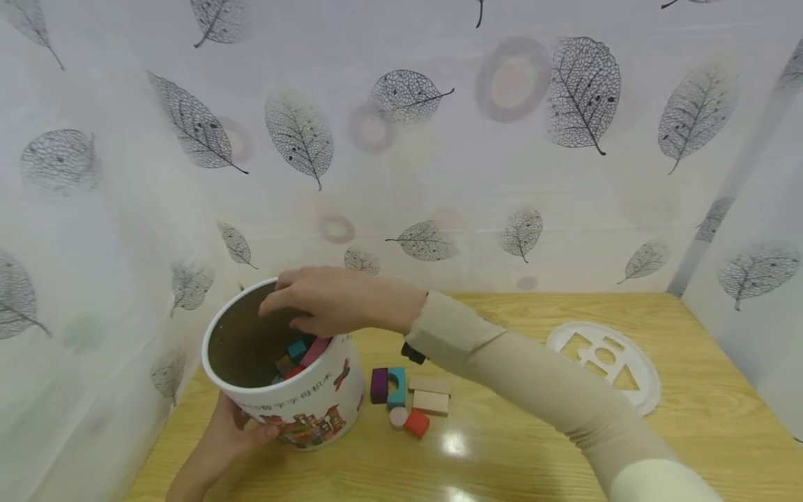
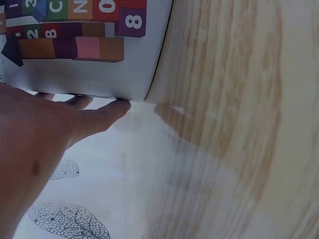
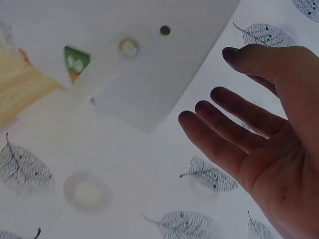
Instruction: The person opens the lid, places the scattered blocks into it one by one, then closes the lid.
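A white bucket (image 1: 295, 411) with printed block pictures stands tilted at the left of the table, with colored wooden blocks (image 1: 300, 352) inside. My left hand (image 1: 219, 436) holds its lower left side, thumb on the front; in the left wrist view the fingers (image 2: 107, 114) lie along the wall. Over the bucket's mouth is my right hand (image 1: 339, 300), its fingers loosely bent and apart. The right wrist view shows that hand (image 3: 269, 139) holding nothing, beside the bucket's outer wall (image 3: 164, 69). Much of the bucket's inside is hidden.
Right of the bucket lie a purple block (image 1: 379, 385), a blue arch block (image 1: 396, 387), plain wooden blocks (image 1: 431, 402), a pink round block (image 1: 398, 417) and a red block (image 1: 417, 423). A white oval board with cutouts (image 1: 649, 390) lies at the right. Leaf-patterned curtains (image 1: 439, 174) surround the table.
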